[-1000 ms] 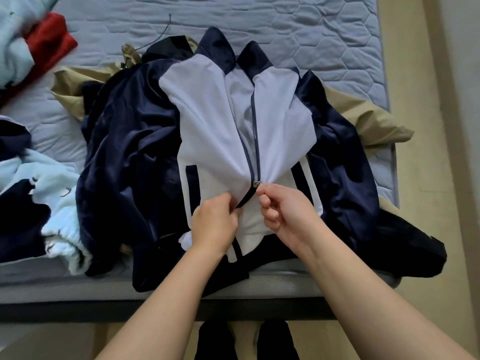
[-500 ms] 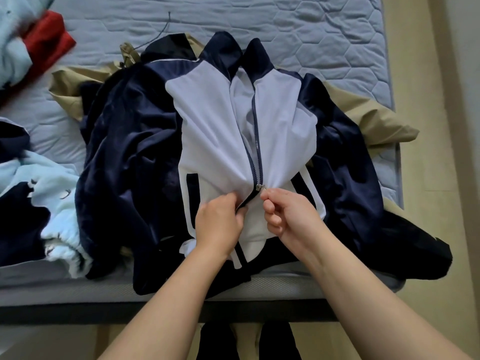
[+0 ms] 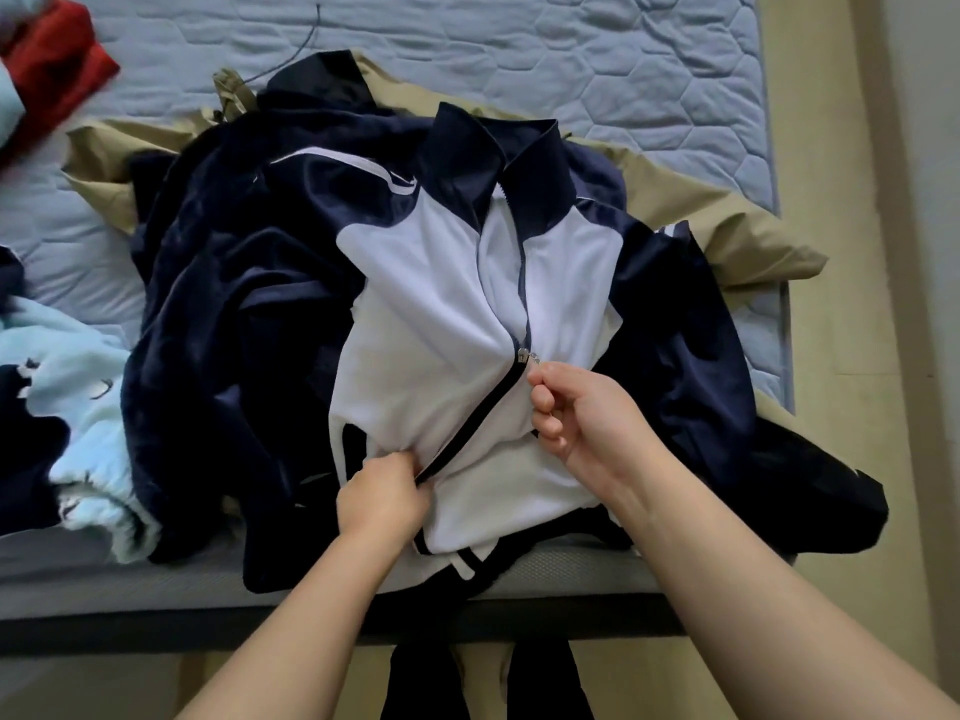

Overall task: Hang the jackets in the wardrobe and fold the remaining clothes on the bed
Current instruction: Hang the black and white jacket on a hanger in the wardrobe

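Note:
A navy and white track jacket [image 3: 436,324] lies front up on a heap of clothes at the near edge of the bed [image 3: 623,70]. Its dark zipper is closed along the lower part and parted above. My right hand [image 3: 576,407] pinches the metal zipper pull [image 3: 531,358] at mid chest. My left hand [image 3: 382,498] grips the jacket's hem at the bottom end of the zipper and holds the fabric taut. Under the jacket lie a dark navy garment [image 3: 208,324] and a tan garment [image 3: 727,226].
A light blue and navy garment [image 3: 67,387] lies at the left edge of the bed, a red one [image 3: 57,70] at the far left corner. A black garment [image 3: 810,491] hangs over the bed's near right corner. Beige floor [image 3: 857,356] runs along the right.
My right hand has pulled the zipper pull up the jacket, away from my left hand, so more of the zipper is closed. My left hand still holds the hem.

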The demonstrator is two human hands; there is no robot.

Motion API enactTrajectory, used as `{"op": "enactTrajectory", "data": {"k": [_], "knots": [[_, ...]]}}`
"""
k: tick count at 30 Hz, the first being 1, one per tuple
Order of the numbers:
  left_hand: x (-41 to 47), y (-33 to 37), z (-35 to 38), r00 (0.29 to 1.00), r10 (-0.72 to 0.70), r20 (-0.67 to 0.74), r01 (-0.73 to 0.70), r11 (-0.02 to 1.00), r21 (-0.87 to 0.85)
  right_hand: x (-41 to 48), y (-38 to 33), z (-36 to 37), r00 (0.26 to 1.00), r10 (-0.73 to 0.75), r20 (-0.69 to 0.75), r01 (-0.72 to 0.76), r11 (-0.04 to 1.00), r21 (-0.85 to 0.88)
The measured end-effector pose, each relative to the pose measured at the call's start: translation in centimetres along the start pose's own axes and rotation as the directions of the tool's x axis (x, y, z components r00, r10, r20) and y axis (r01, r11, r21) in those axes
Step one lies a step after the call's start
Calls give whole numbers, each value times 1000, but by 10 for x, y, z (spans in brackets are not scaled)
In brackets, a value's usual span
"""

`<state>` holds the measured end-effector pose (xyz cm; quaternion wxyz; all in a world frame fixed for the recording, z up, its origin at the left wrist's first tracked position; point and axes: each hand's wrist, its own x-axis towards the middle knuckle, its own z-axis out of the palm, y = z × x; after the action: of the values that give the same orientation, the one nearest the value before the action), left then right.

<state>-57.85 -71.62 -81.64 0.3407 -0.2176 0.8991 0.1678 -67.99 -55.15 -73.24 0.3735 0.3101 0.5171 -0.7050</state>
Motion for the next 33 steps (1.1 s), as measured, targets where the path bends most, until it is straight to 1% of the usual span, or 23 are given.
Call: {"op": "enactTrajectory", "data": {"k": [2,4,6,8,10,13,16,18,21,24,26,30,33], "knots": [[-4,10,-7,989,81,-125,-84,996,-24,0,-2,0,1000,0,10,-1,1000,1],[-6,28,-17,946,171,-275,-193,980,-55,0,-4,1,1000,0,10,0,1000,-10],[-4,50,-26,899,237,-367,-289,953,-93,0,-7,2,1000,-2,9,3,1000,-19],[0,71,-34,860,260,-440,-338,935,-107,-1,-11,3,1000,-11,16,11,1000,-23],[0,86,-40,820,248,-515,-356,927,-121,-3,-15,4,999,-32,36,33,999,-32],[-1,94,-48,763,227,-606,-398,903,-164,-9,-20,8,990,-98,104,102,994,-39],[-1,94,-55,741,242,-627,-438,881,-177,-16,-27,13,973,-164,160,172,985,-33],[-3,94,-57,739,221,-637,-451,865,-223,-18,-32,15,967,-182,177,192,981,-40],[-8,102,-63,766,124,-630,-406,853,-327,-17,-37,20,969,-165,186,180,982,-64],[-5,111,-72,809,51,-585,-359,831,-424,-17,-38,23,970,-153,187,175,979,-103],[2,114,-77,820,81,-566,-368,832,-414,-18,-39,22,969,-179,171,199,975,-102],[6,102,-77,764,222,-605,-478,826,-299,-22,-48,13,955,-249,160,256,966,-22],[5,84,-72,746,312,-588,-502,844,-189,-21,-51,8,968,-218,126,224,974,-34]]}}
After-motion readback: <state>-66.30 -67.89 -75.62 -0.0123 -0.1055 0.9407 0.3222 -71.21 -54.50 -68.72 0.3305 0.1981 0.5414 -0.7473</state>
